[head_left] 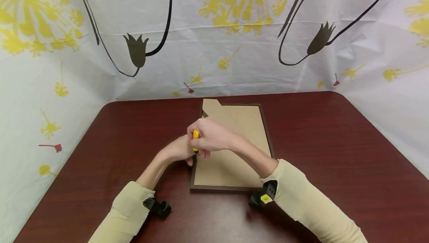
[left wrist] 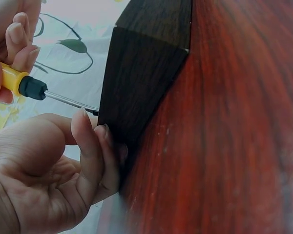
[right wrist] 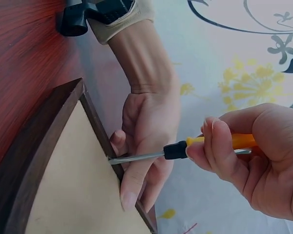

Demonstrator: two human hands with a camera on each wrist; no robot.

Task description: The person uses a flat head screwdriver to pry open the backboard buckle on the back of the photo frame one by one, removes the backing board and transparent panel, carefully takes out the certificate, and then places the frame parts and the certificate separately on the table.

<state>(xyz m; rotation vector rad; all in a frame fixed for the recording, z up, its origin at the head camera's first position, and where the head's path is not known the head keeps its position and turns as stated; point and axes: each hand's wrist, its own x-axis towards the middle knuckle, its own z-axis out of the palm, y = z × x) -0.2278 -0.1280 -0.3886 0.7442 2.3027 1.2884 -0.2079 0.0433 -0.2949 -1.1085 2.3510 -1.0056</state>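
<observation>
A picture frame (head_left: 231, 189) with a dark brown rim lies on the table, its tan backing board (head_left: 226, 172) facing up. My left hand (head_left: 177, 149) grips the frame's left side, fingers and thumb about the rim. Above it, my right hand (head_left: 212, 135) holds a screwdriver (right wrist: 176, 150) by its yellow handle. In the right wrist view, the metal shaft crosses the rim beside my left fingers (right wrist: 132, 187), and its tip meets the inner edge by the board. The left wrist view shows the screwdriver (left wrist: 33, 87) from the side; the rim hides its tip.
The reddish-brown table (head_left: 335, 153) extends around the frame. A tan flap (head_left: 211, 106) shows at the frame's far left corner. White sheeting (head_left: 234, 71) with yellow and dark flower prints hangs behind and at both sides. Black devices (head_left: 157, 206) are strapped at both wrists.
</observation>
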